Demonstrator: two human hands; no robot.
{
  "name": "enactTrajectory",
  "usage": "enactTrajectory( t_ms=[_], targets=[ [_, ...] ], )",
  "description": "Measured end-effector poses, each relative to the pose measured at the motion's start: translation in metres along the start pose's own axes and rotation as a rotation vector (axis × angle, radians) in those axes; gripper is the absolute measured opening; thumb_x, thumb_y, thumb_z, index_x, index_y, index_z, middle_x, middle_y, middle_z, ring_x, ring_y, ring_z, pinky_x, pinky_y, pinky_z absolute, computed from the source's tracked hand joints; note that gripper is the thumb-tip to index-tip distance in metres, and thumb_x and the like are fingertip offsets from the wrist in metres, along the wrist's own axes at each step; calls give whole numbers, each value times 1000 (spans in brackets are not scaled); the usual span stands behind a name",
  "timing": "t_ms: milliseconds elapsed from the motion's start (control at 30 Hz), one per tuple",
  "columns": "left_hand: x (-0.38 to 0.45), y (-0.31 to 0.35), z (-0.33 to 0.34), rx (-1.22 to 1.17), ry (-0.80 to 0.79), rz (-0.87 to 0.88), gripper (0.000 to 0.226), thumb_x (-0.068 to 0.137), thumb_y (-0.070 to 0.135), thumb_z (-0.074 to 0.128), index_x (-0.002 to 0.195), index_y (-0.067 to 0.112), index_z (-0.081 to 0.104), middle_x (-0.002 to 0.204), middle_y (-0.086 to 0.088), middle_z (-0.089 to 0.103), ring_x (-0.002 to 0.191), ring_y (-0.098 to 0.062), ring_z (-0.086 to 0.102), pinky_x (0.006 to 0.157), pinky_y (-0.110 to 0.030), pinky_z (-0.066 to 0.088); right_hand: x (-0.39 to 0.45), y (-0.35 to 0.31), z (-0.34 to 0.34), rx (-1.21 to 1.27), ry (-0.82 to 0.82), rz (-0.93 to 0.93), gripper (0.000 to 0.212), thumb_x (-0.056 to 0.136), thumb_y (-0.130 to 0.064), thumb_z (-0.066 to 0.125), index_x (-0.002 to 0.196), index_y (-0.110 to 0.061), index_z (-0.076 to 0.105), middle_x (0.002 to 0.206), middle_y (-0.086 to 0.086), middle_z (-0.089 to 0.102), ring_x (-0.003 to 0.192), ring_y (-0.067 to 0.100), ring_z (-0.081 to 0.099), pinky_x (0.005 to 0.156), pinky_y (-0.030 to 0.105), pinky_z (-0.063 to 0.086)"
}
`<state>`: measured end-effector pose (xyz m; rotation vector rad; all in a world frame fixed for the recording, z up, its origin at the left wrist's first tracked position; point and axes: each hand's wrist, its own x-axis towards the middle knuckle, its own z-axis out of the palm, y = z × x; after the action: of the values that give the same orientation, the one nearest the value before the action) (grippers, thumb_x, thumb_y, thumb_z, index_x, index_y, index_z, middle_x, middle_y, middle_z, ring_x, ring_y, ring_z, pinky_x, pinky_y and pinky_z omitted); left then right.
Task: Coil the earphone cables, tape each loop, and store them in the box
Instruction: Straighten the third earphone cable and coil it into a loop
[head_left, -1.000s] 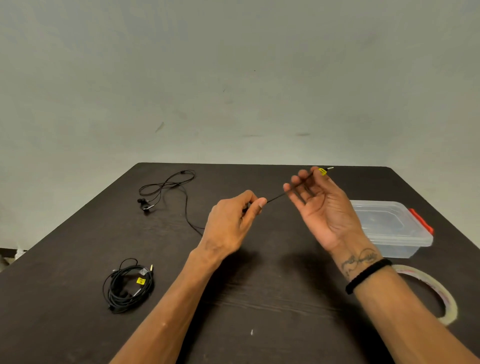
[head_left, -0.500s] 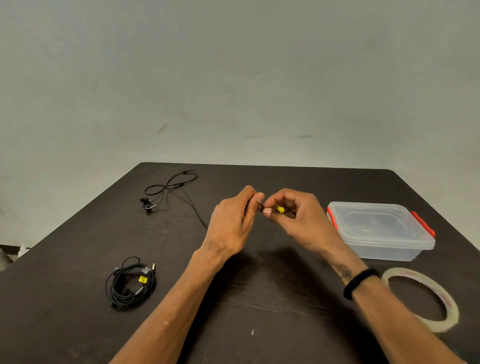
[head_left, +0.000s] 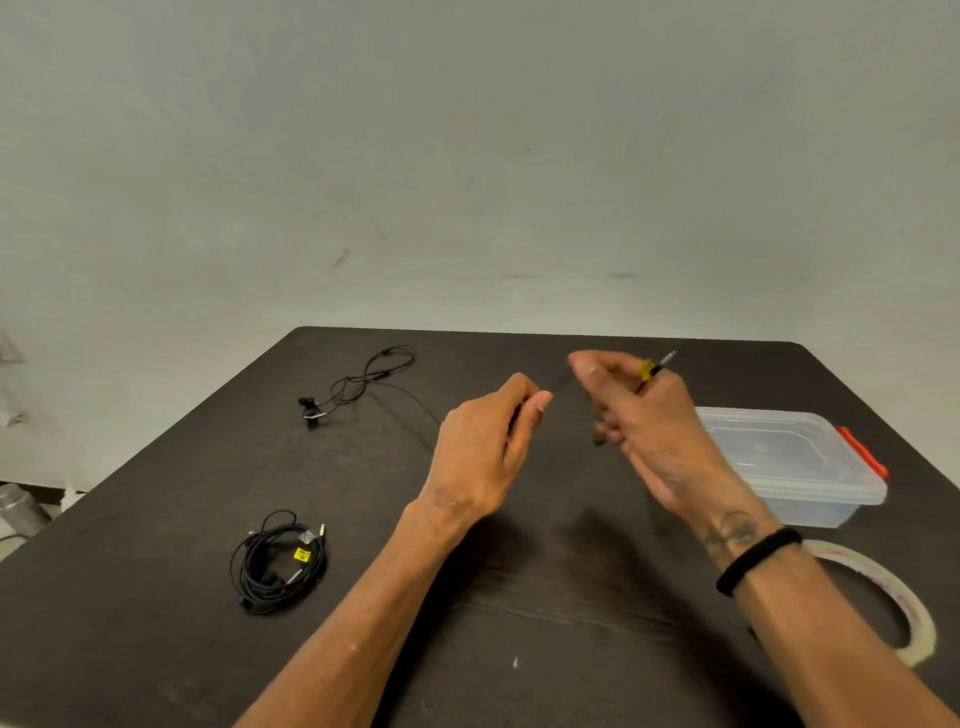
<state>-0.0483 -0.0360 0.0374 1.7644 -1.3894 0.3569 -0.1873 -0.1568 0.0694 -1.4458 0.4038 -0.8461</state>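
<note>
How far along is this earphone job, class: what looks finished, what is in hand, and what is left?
Looks done: one coiled earphone bundle lies on the table, though whether it is taped is unclear. In hand: the left hand and right hand hold the plug end of the loose earphone cable. Left: coiling it, taping with the tape roll, and storing both in the closed box.

— What else is there?
— A dark wooden table (head_left: 156, 597) fills the lower half of the frame, with a plain grey-green wall (head_left: 467, 156) above it.
— And at the left edge?
— A dull metal can (head_left: 18, 512) low down, only partly visible.
</note>
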Motion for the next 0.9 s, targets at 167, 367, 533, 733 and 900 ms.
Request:
enactTrajectory(
  t_ms=[167,367,533,733,900],
  targets=[
    [-1,4,1,78,5,70,33,110,47,36,95,23,51,64,9,52,53,-15,49,54,-38,45,-4,10,6,-125,-86,-5,28,98,-30,71,102,-4,80,59,-11,54,58,4,43,54,20,35],
    [-1,-7,0,54,-16,13,35,111,47,36,93,24,55,58,10,47,53,-12,49,58,-42,49,5,0,-10,209,116,43,29,103,-36,62,91,-12,74,66,-3,55,50,5,38,50,20,28],
    [-2,-2,3,29,-10,26,31,112,42,40,93,22,55,58,11,45,53,-13,48,57,-40,47,3,4,-7,-12,114,20,31,92,-45,76,76,-20,64,66,0,57,51,7,44,49,23,34],
    [-2,0,5,98,-22,42,33,110,49,33,96,26,51,62,13,46,54,-11,47,56,-27,34,-8,5,1,-201,-143,135,41,98,-43,68,102,-2,75,70,5,57,53,8,39,46,21,30],
    [-2,0,3,94,-28,49,32,111,50,33,96,27,49,62,12,45,56,-13,48,55,-31,39,-5,1,0,-65,-74,98,32,100,-37,67,91,-7,73,65,3,56,55,15,33,50,27,22]
  ],
)
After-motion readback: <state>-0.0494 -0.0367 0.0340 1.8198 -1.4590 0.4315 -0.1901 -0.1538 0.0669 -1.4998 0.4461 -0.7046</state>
